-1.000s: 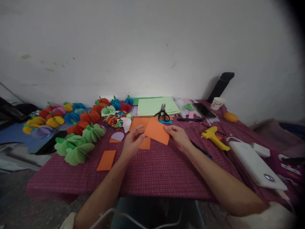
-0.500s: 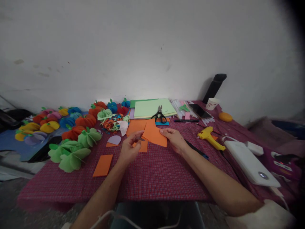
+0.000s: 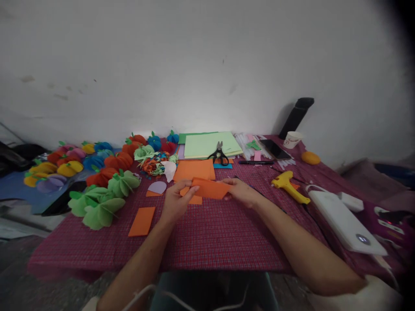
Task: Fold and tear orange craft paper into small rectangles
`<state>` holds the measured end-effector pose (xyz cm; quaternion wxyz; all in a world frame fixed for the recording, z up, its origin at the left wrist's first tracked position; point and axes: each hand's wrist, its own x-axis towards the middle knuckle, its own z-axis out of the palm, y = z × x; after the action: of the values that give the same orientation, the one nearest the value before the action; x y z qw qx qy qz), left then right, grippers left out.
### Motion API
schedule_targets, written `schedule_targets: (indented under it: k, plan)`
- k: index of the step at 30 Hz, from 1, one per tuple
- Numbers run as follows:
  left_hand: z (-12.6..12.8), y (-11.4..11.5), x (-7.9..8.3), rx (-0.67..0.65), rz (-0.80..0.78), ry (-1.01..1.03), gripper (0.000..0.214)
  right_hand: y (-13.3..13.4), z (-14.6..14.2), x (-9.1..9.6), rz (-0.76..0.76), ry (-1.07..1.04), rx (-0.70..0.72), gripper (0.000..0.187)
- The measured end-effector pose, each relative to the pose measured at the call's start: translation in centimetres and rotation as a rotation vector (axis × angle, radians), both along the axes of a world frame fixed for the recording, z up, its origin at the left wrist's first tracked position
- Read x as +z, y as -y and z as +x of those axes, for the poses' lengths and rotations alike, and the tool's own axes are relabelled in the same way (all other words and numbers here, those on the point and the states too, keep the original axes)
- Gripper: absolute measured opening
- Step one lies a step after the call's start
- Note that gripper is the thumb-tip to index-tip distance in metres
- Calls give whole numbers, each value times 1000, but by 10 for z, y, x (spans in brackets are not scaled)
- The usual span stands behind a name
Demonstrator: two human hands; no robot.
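Between both hands a sheet of orange paper [image 3: 210, 189] is held above the table, bent over into a narrow strip. My left hand [image 3: 177, 196] pinches its left end with the thumb on top. At the right end, my right hand [image 3: 241, 192] grips the paper with thumb and fingers. Beneath and behind it lie more orange sheets [image 3: 194, 169]. Black-handled scissors [image 3: 219, 154] rest on a pale green paper stack [image 3: 209, 144] just beyond. To the left are a lilac half-round template [image 3: 158, 187] and a small orange paper stack [image 3: 142, 221].
Colourful paper pumpkins [image 3: 118, 161] crowd the left side, near a heap of paper scraps [image 3: 152, 165]. On the right are a yellow glue gun [image 3: 289, 186], a white power bank [image 3: 345, 222], a phone [image 3: 275, 149], a paper cup [image 3: 292, 139] and a black pen [image 3: 256, 162].
The orange sheet, earlier held open by my right hand, is now bent over. My left hand has moved onto its left end.
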<state>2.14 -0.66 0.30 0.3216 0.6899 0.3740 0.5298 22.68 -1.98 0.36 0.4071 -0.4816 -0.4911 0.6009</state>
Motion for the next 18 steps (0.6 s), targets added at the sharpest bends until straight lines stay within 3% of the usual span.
schedule_targets:
  k: [3,6,11,18]
  plan:
    - [0,0,1,3,-65,-7,10,2,1,11,263,44,-82,36]
    - [0,2,3,-5,-78,-59,12,8,-3,17,391,117,-43,31]
    - [1,3,0,37,-34,-113,11,12,-11,13,444,255,-25,23]
    - [4,2,-4,41,-65,-1,11,12,-12,11,462,266,-69,23]
